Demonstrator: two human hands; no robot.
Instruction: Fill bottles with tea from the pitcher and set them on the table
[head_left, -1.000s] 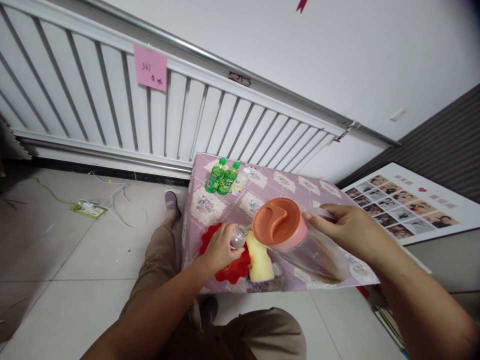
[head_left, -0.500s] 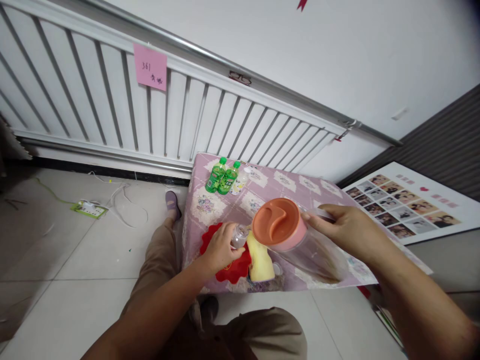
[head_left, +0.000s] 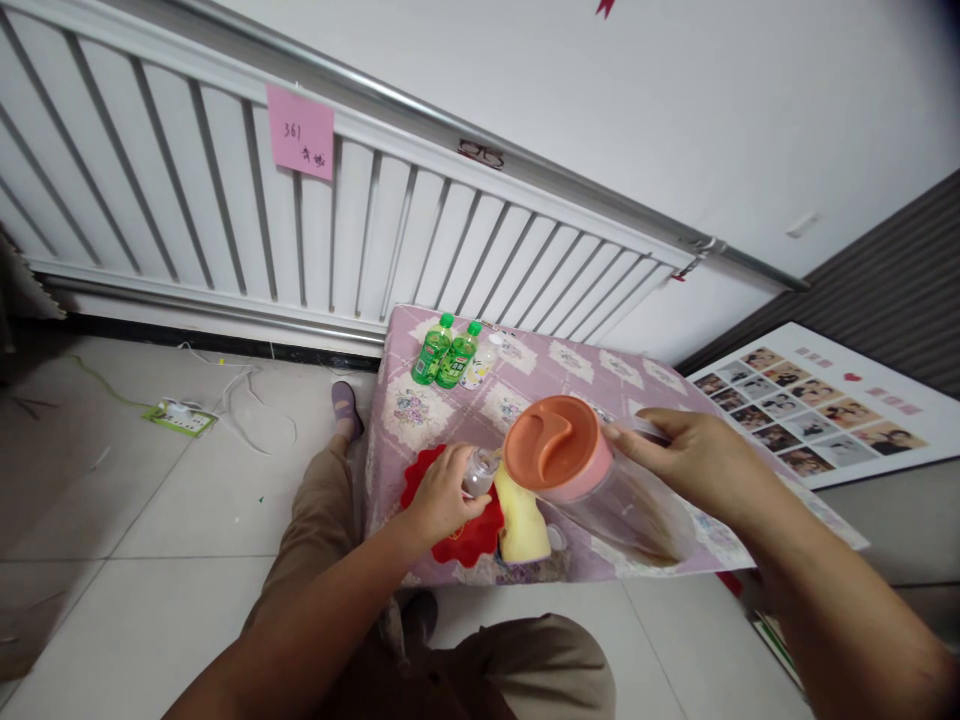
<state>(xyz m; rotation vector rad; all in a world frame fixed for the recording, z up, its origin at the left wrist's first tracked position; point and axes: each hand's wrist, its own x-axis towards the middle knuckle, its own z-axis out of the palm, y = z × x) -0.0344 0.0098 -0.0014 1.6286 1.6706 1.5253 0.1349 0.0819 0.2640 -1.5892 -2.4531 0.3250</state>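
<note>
Holding small clear bottle (head_left: 478, 474) in left hand (head_left: 441, 502), fingers clamped round it, over red scalloped tray (head_left: 471, 545). Gripping tilted clear pitcher (head_left: 645, 515) by handle with right hand (head_left: 681, 447), with orange lid (head_left: 556, 446) close to bottle. Just right of left hand, yellow item (head_left: 523, 525). Beyond left hand on patterned surface (head_left: 420, 405), two green bottles (head_left: 444, 362).

A smooth, see-through plastic-looking pitcher (head_left: 645, 520) wears a satin orange plastic lid (head_left: 551, 447), alongside a clear, shiny jar (head_left: 478, 474), a soft-looking tablecloth (head_left: 415, 408), a painted, metal-looking radiator (head_left: 392, 215), a matt paper note (head_left: 300, 130) and smooth, faintly glossy floor tiles (head_left: 202, 510).
</note>
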